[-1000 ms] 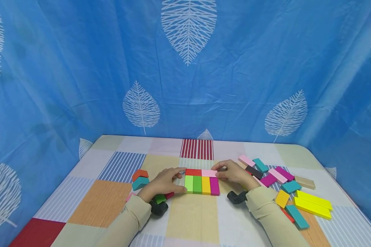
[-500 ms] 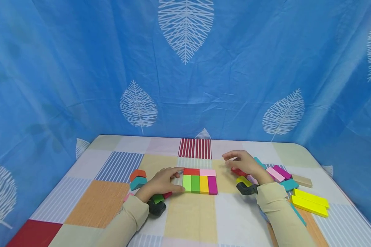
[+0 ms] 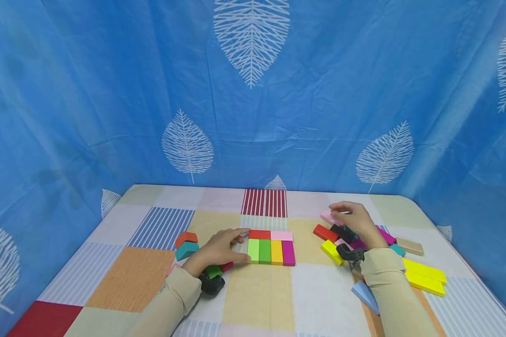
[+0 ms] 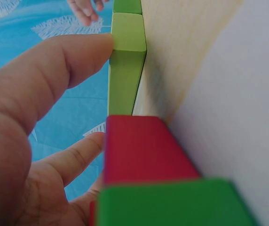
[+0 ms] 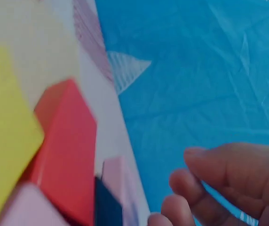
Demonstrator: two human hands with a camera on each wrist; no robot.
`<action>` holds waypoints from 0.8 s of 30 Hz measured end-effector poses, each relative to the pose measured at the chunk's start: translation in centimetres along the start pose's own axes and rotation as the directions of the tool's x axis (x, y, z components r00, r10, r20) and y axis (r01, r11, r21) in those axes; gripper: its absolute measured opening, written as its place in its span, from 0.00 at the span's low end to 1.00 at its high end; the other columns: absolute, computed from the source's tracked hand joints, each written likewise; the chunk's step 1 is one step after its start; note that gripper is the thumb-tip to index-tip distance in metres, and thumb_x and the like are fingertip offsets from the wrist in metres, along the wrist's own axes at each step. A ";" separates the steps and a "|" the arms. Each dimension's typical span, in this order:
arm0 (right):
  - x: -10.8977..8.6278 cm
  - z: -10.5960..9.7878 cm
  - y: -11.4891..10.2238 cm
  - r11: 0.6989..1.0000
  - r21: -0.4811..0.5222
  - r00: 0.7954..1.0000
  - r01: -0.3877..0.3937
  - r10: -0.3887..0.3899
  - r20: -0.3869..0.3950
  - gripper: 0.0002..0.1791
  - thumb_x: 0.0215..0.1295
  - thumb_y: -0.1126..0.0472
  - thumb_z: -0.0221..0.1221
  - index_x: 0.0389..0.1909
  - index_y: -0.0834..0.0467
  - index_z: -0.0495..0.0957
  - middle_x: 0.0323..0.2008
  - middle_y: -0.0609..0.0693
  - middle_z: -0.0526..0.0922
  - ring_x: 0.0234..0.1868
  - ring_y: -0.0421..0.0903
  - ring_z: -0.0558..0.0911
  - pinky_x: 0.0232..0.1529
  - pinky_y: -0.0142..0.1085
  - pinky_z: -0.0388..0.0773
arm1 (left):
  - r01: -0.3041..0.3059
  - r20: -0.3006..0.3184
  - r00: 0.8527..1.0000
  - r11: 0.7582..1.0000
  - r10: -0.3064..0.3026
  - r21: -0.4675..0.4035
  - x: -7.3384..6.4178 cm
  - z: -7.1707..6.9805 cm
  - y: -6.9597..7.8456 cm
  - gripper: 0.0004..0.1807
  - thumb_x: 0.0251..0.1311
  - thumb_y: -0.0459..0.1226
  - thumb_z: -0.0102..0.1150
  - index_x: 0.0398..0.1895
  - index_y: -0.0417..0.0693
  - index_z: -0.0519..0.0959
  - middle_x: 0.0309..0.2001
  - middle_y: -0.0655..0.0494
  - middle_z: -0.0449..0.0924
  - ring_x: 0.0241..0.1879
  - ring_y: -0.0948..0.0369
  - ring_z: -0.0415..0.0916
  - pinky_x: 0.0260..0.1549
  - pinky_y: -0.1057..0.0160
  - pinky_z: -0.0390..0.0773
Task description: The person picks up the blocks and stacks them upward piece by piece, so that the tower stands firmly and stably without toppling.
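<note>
My left hand (image 3: 221, 245) rests beside a flat rectangle of wooden blocks, its thumb against the light green block (image 3: 253, 252) and its index fingertip at the red block (image 3: 259, 235). Green (image 3: 264, 252), orange-yellow (image 3: 277, 252) and magenta (image 3: 288, 253) blocks stand in a row beside the light green one, with a pink block (image 3: 281, 236) behind. At the right pile, my right hand (image 3: 356, 220) hovers with loosely bent fingers over a loose pink block (image 3: 326, 216). The right wrist view shows nothing between its thumb (image 5: 205, 157) and fingers.
Loose red (image 3: 325, 232), yellow (image 3: 331, 252) and black (image 3: 343, 232) blocks lie left of my right wrist. Long yellow blocks (image 3: 425, 277) and a light blue block (image 3: 366, 296) lie nearer. Orange (image 3: 186, 238) and teal (image 3: 187, 250) blocks sit by my left forearm. A blue curtain (image 3: 278, 154) hangs behind.
My right hand has let go of the pink block in the rectangle and moved right and back to the loose pile. My left hand stays at the rectangle's left side.
</note>
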State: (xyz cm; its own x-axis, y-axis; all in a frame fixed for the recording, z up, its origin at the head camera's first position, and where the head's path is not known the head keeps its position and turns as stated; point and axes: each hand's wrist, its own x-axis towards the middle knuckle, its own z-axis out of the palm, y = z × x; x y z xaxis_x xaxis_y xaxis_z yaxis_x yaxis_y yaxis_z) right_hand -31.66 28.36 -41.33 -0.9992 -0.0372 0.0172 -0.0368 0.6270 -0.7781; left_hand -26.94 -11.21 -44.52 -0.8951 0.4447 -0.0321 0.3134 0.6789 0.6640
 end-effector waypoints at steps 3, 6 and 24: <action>0.2 -0.1 0.5 0.997 -0.041 0.997 -0.067 0.066 -0.027 0.22 0.79 0.63 0.62 0.66 0.72 0.78 0.59 0.72 0.80 0.52 0.64 0.84 0.58 0.53 0.85 | 0.000 -0.001 1.000 1.000 0.000 -0.008 0.0 0.0 -0.1 0.44 0.57 0.44 0.80 0.77 0.43 0.74 0.47 0.58 0.79 0.50 0.55 0.71 0.49 0.56 0.76; 0.3 -0.2 0.7 0.985 -0.115 0.992 -0.127 0.125 -0.027 0.24 0.76 0.61 0.65 0.65 0.73 0.78 0.56 0.72 0.81 0.49 0.64 0.85 0.57 0.54 0.85 | -0.004 -0.003 1.000 1.000 0.004 -0.015 0.0 -0.1 -0.1 0.44 0.57 0.43 0.80 0.77 0.42 0.74 0.47 0.58 0.79 0.50 0.54 0.71 0.50 0.55 0.76; 3.3 1.0 -0.3 0.949 -0.315 0.991 0.018 0.026 0.135 0.24 0.66 0.61 0.70 0.58 0.71 0.83 0.54 0.74 0.81 0.53 0.67 0.80 0.59 0.62 0.79 | -0.011 0.004 1.000 1.000 0.011 -0.023 -0.2 -0.3 0.1 0.44 0.58 0.44 0.79 0.77 0.42 0.74 0.48 0.57 0.79 0.51 0.54 0.71 0.52 0.52 0.74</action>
State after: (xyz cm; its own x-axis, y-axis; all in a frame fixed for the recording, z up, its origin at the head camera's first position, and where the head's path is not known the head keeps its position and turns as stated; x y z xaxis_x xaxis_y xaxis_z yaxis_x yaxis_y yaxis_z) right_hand -34.96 27.31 -41.67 -0.9882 -0.1253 -0.0882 -0.0582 0.8395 -0.5402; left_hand -26.78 -11.39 -44.19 -0.8904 0.4543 -0.0276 0.3158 0.6603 0.6814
